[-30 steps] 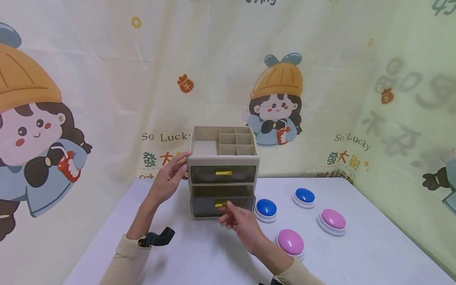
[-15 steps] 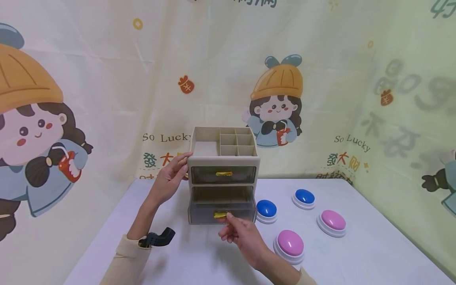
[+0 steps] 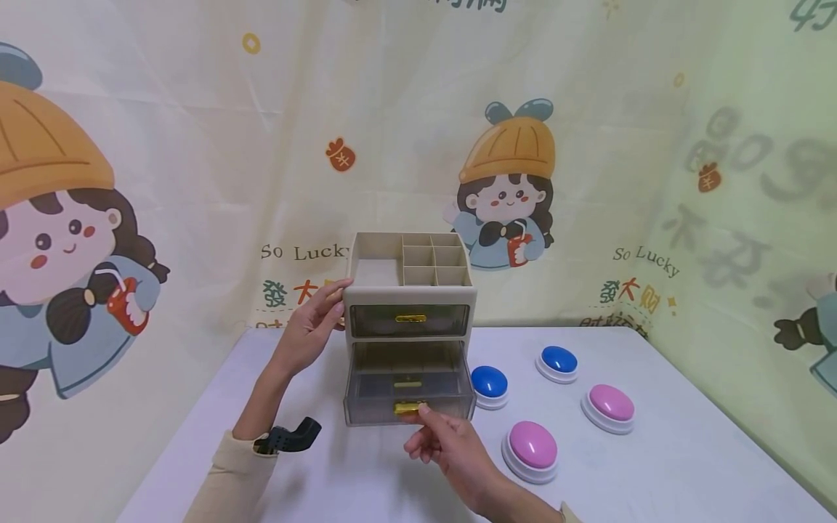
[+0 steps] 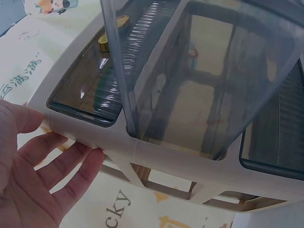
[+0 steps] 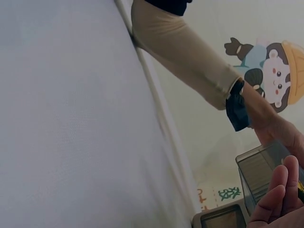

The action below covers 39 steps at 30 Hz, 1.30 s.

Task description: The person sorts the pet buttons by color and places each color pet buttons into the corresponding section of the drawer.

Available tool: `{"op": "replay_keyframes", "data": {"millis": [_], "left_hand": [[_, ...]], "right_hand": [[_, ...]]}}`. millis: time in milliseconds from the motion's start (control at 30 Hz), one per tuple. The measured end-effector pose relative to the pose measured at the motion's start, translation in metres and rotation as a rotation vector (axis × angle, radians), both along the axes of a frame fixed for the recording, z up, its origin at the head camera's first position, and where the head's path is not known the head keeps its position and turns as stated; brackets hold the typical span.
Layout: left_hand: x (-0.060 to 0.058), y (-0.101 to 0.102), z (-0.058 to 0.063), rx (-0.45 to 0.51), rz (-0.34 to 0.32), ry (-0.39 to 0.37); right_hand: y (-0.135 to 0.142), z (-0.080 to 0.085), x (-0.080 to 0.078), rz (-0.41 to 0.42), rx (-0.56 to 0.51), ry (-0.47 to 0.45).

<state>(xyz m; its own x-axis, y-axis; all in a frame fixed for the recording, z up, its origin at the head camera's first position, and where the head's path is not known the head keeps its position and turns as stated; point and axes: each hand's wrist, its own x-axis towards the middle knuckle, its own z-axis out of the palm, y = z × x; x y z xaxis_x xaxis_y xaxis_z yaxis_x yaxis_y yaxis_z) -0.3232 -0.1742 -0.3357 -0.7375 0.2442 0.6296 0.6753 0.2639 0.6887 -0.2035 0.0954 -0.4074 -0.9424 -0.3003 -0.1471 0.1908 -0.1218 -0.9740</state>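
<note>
A beige desktop drawer organizer (image 3: 410, 293) stands on the table, with divided compartments on top and dark see-through drawers with gold handles. The lower visible drawer (image 3: 379, 411) is pulled well out; the top drawer (image 3: 375, 323) is closed. My right hand (image 3: 454, 450) pinches the gold handle (image 3: 407, 408) of the pulled-out drawer between thumb and fingers. My left hand (image 3: 310, 327) holds the organizer's upper left side; in the left wrist view its fingers (image 4: 71, 175) lie along the frame's side. Behind the clear drawer shows another handle (image 3: 408, 384), and a further drawer front (image 4: 275, 123) appears in the left wrist view.
To the right on the white table (image 3: 680, 465) sit two blue push buttons (image 3: 489, 381) (image 3: 559, 359) and two pink ones (image 3: 533, 444) (image 3: 611, 402), all on white bases. The nearer blue button is close beside the drawer. A printed cloth (image 3: 405, 196) hangs behind.
My right hand has drawn the drawer out toward me, from slightly open to well out. My left hand has stayed on the organizer's side.
</note>
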Motion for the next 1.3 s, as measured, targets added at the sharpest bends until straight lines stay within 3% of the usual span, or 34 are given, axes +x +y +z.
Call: {"op": "replay_keyframes", "data": {"millis": [500, 600, 667, 833, 1000, 1133, 1300], "left_hand": [[0.001, 0.001, 0.001, -0.001, 0.000, -0.002], [0.000, 0.001, 0.001, -0.005, 0.004, 0.000], [0.000, 0.000, 0.001, -0.007, 0.005, 0.002], [-0.001, -0.001, -0.001, -0.003, 0.009, 0.006], [-0.002, -0.001, -0.001, -0.002, 0.015, 0.012], [-0.001, 0.000, -0.001, -0.004, 0.013, 0.008], [0.000, 0.000, 0.000, -0.003, 0.004, 0.007]], "right_hand": [[0.000, -0.005, 0.011, 0.035, -0.026, 0.014], [0.001, -0.007, 0.011, 0.048, 0.070, 0.051], [0.003, -0.009, 0.012, 0.081, 0.164, 0.124], [0.010, -0.012, 0.016, 0.179, 0.358, 0.361], [0.018, -0.013, 0.016, 0.225, 0.564, 0.578], [0.026, -0.013, 0.014, 0.233, 0.687, 0.667], [0.035, -0.011, 0.013, 0.217, 0.752, 0.678]]}}
